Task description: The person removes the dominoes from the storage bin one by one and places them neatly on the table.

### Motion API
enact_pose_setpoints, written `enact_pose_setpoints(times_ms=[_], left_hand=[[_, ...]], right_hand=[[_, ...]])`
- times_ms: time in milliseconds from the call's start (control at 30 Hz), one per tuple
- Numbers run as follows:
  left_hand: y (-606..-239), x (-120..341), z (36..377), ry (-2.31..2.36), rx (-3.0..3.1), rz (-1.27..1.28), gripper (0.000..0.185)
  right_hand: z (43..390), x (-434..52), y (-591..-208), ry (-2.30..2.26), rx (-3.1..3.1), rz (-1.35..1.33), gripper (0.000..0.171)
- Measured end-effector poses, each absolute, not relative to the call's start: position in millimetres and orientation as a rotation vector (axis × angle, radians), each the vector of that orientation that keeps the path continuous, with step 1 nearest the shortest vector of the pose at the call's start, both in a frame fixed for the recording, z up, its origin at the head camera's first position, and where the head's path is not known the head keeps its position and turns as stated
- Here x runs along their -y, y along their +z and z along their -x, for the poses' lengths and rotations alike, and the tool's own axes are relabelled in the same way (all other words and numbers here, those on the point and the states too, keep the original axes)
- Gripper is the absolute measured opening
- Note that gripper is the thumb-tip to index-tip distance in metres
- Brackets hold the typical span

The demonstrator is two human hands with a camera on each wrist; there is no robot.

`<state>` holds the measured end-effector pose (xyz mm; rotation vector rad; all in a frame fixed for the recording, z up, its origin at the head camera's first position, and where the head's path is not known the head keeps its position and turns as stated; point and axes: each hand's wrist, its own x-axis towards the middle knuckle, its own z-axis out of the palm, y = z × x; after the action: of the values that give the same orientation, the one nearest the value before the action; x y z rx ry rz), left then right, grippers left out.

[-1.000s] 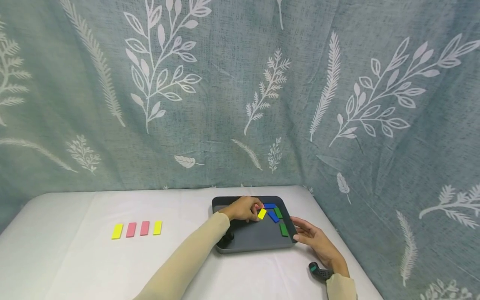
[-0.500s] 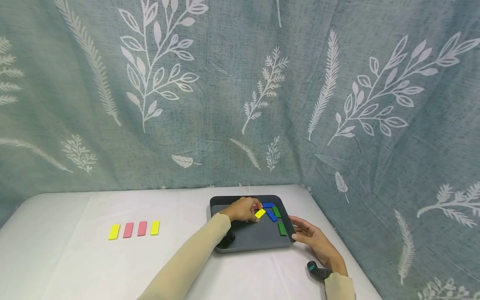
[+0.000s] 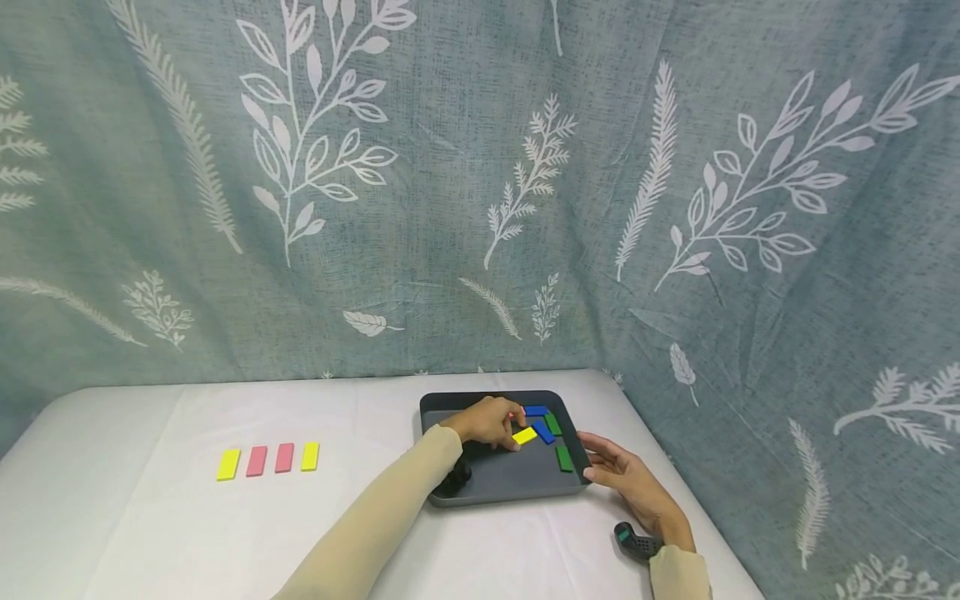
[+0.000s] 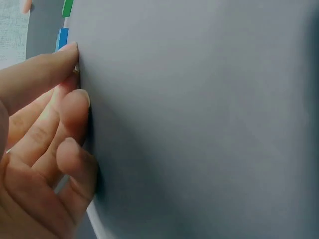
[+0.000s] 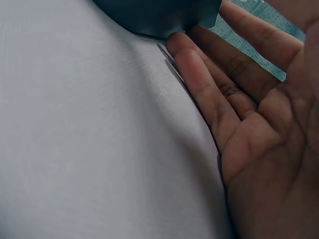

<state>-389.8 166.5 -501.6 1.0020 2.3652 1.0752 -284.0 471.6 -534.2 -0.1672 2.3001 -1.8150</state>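
Observation:
The left hand (image 3: 491, 421) is inside the dark grey tray (image 3: 510, 498), its thumb and index finger spread apart. Right at the thumb tip a yellow block (image 3: 525, 436) lies on the tray floor. A pink block is mostly hidden behind the index finger. In the left wrist view, the fingertips are low near the tray floor, with a blue block (image 4: 62, 39) and a green block (image 4: 67, 7) just beyond. At the tray's right wall rests the right hand (image 3: 626, 475), fingers relaxed; the right wrist view shows its fingertips against the tray's lower edge.
Beside the yellow block are two blue blocks (image 3: 543, 432) and two green blocks (image 3: 564, 458). On the white tablecloth (image 3: 150, 533) to the left, yellow (image 3: 228, 464) and pink (image 3: 284, 457) blocks form a row. A leaf-patterned curtain (image 3: 420, 208) rises behind.
The yellow block, earlier pinched and tilted in the left hand, now lies flat, and the thumb and index finger have parted. The right hand stays at the tray wall.

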Motion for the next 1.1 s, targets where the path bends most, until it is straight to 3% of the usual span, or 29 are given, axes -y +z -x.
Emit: enact_pose_setpoints(times_ms=[267,667,1000,1100], left_hand=[[-499.2,-169.4,390.8,1.030,-2.365,-1.026,0.043],[-498.4,-170.0,387.1,1.004,-2.371,-1.024,0.014],[-499.8,-171.8,384.4,1.012,-2.297,-1.084,0.010],[-501.0,-171.1,385.0,1.051,-2.304,-1.041,0.022]], right_hand=[[284.1,-473.6,-532.0,-1.815,-2.313,0.155,0.064],[283.0,-475.3,-533.8,-1.810,-2.336,0.129,0.065],[283.8,-476.0,-535.7,-1.796,-2.345,0.125,0.064],[284.3,-473.4,-533.9,-1.795,-2.339,0.132,0.064]])
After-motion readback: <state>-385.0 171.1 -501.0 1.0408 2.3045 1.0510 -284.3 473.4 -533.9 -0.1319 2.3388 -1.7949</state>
